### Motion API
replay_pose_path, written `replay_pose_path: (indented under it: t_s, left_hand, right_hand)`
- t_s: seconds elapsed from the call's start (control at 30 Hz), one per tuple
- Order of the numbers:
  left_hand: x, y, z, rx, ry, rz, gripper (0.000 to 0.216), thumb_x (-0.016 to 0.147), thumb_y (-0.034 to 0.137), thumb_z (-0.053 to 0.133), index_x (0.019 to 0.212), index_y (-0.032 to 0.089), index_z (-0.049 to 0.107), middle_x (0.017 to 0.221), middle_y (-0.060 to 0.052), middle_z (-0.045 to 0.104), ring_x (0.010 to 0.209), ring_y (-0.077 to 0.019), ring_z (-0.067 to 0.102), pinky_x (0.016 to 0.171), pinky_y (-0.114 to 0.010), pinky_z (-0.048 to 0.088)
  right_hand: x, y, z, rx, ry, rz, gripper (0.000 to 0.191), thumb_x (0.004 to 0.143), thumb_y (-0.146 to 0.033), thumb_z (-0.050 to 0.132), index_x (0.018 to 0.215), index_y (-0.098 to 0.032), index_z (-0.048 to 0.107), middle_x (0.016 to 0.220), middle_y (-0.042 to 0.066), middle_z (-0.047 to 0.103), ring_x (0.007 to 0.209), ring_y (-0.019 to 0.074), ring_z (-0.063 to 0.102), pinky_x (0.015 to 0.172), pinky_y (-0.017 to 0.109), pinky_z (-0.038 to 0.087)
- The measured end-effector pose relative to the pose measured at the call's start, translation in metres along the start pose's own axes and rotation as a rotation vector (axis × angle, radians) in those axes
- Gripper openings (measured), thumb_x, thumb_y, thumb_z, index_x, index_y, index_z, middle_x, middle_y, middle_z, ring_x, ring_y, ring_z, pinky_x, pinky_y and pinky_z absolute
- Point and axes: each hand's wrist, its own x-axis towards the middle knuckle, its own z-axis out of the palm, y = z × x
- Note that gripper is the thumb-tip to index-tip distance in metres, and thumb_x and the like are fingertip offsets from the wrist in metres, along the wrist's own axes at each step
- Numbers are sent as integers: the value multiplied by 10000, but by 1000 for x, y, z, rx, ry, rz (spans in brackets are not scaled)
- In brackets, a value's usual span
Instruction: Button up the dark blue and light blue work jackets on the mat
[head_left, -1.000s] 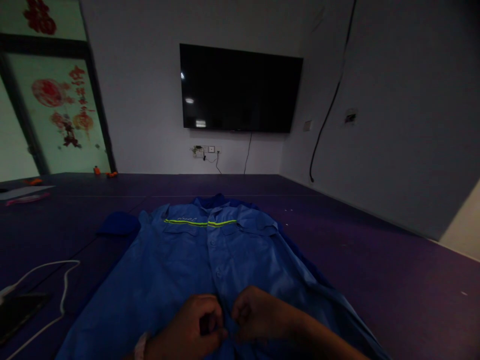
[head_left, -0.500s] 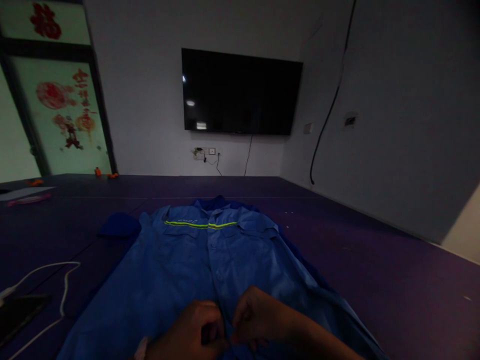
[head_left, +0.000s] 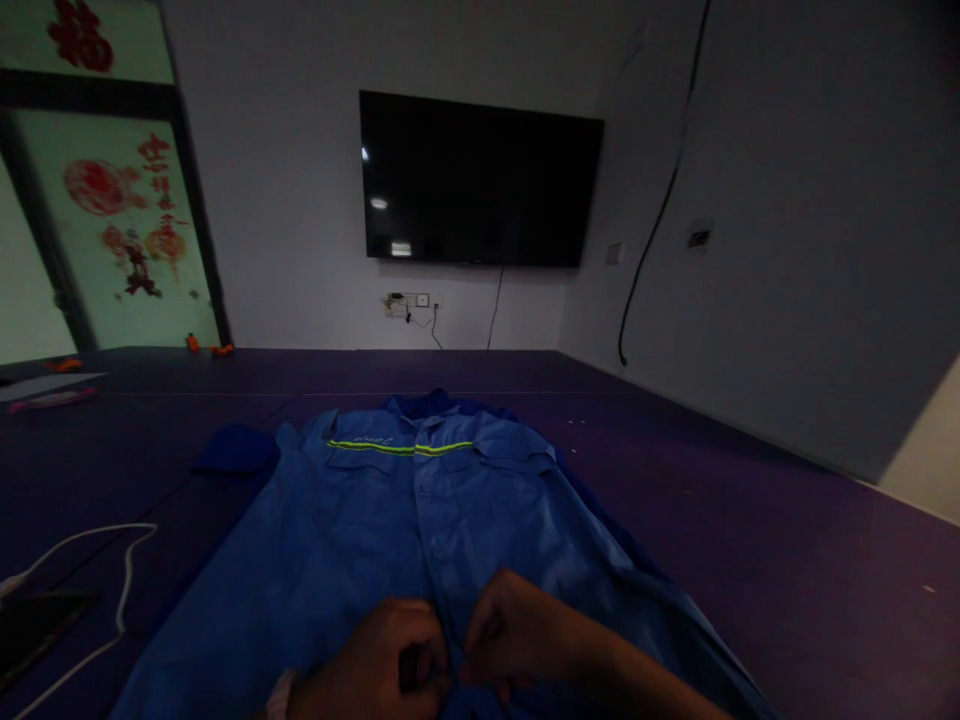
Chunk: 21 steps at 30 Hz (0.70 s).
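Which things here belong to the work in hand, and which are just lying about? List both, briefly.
In hand: blue work shirt, spread flat on the purple floor; left hand and right hand, both pinching its buttoned front near the hem.
Lying about: folded dark blue cloth, white cable, wall television.

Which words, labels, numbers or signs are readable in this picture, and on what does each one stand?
No text here can be read with certainty.
Blue work shirt: small lettering above the yellow stripe, too small to read.
Glass door: red paper-cut signs, too blurred to read.
Television: dark screen, no text.
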Motion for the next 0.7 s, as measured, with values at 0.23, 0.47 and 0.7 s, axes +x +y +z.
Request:
replay_pose_path:
  t_s: [0.23,0.47,0.7]
  left_hand:
    - [-1,2,-1,7,25,27,81,639,102,518,683,160,553,720,23,541,674,-86,471,619,-181,356]
    - [-1,2,-3,1,-13,15,46,646,120,542,670,158,552,710,27,543,663,-84,479,615,-174,360]
    - [-1,0,0,-5,8,13,57,652,121,530,679,161,560,727,21,553,679,-92,486,619,-175,363]
  right_hand:
    - [-1,-3,-1,-3,-15,-5,172,638,-275,668,661,-105,686,451,-46,532,331,27,391,328,126,267]
    - [-2,-4,-2,-4,-44,-29,177,683,-268,626,639,-103,671,467,-42,542,330,21,378,324,126,258]
    - [3,-2,-2,15,-85,-19,176,731,-198,523,612,-108,616,479,-42,542,327,23,389,329,119,280]
